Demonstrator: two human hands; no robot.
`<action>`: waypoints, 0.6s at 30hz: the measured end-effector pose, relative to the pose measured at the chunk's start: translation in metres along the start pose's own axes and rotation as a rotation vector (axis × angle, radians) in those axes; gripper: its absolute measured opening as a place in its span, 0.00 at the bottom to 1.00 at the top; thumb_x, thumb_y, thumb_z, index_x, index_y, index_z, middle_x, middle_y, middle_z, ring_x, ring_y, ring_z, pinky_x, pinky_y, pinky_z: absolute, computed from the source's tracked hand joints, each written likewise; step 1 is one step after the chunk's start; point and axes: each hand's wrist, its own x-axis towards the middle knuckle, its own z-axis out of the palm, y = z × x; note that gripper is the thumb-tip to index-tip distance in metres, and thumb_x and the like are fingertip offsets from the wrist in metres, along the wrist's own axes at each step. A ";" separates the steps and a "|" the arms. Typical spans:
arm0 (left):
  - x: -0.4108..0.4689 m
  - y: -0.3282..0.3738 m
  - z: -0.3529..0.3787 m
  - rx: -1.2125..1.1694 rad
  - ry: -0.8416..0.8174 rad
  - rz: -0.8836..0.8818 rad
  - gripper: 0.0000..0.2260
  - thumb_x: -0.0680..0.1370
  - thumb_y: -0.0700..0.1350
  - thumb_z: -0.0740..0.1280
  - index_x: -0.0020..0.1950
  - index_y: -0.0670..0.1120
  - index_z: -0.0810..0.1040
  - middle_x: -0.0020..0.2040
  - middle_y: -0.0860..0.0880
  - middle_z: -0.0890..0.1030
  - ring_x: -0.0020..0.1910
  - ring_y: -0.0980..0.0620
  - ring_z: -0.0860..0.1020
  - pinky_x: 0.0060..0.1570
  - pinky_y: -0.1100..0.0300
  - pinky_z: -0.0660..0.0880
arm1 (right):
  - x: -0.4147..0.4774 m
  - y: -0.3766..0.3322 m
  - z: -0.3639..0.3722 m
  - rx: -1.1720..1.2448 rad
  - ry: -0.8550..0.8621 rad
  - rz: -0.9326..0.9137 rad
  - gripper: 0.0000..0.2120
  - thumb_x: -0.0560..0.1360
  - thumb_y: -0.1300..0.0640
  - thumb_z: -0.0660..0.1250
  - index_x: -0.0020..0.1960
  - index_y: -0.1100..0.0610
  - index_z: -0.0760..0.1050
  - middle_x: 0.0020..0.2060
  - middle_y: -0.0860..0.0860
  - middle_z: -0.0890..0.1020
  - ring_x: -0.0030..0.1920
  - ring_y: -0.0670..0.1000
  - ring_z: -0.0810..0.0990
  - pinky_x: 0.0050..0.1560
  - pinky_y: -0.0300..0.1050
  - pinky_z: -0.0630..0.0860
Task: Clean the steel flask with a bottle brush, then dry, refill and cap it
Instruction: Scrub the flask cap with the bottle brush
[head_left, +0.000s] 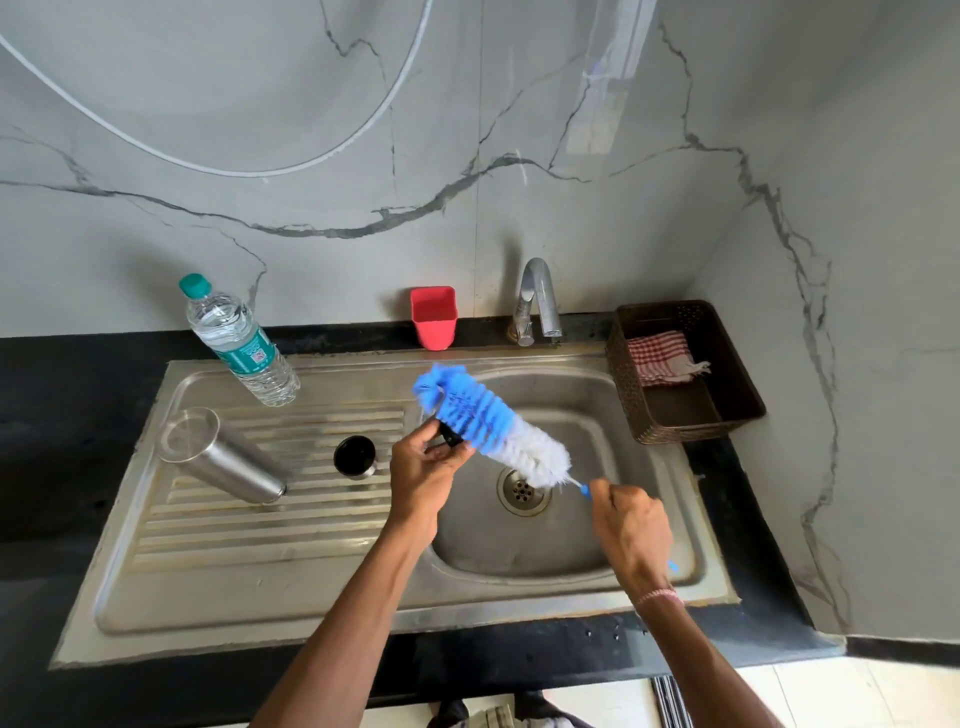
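My right hand (631, 525) grips the soft blue-and-white bottle brush (488, 423) by its thin handle, and my left hand (421, 467) pinches a small dark thing (451, 439). The cylindrical steel flask (223, 457), likely rigid and slick, rests on the left drainboard of the sink (363, 613); I'd grasp it mid-body.

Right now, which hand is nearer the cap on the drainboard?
Left. The left hand, pinching a small black object, is just right of the cap; the right hand is farther right, gripping the brush handle.

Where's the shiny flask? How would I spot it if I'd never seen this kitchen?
Find the big steel sink and look at its ribbed draining side, left of the basin. The steel flask lies tilted there. It is plain silver metal, unlike the clear plastic water bottle behind it, and much bigger than the little cap beside it.
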 end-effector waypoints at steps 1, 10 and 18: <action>-0.002 0.000 0.005 0.015 -0.018 0.004 0.20 0.74 0.29 0.74 0.63 0.44 0.83 0.50 0.52 0.88 0.48 0.58 0.85 0.58 0.59 0.80 | 0.003 -0.008 0.000 -0.007 0.000 -0.010 0.21 0.79 0.49 0.61 0.37 0.64 0.76 0.31 0.61 0.77 0.35 0.64 0.71 0.38 0.49 0.67; 0.014 0.006 -0.016 -0.041 0.096 -0.017 0.25 0.73 0.28 0.75 0.67 0.45 0.82 0.58 0.48 0.87 0.54 0.52 0.85 0.63 0.52 0.78 | -0.004 0.040 0.003 -0.002 -0.050 -0.008 0.23 0.78 0.54 0.64 0.27 0.61 0.65 0.21 0.53 0.69 0.27 0.57 0.65 0.31 0.49 0.67; 0.010 0.002 0.001 0.089 0.045 0.066 0.24 0.70 0.30 0.79 0.62 0.47 0.82 0.52 0.48 0.88 0.49 0.53 0.85 0.54 0.59 0.81 | 0.012 -0.003 0.009 0.027 -0.011 0.006 0.21 0.78 0.50 0.61 0.34 0.65 0.76 0.31 0.60 0.78 0.34 0.63 0.72 0.39 0.49 0.68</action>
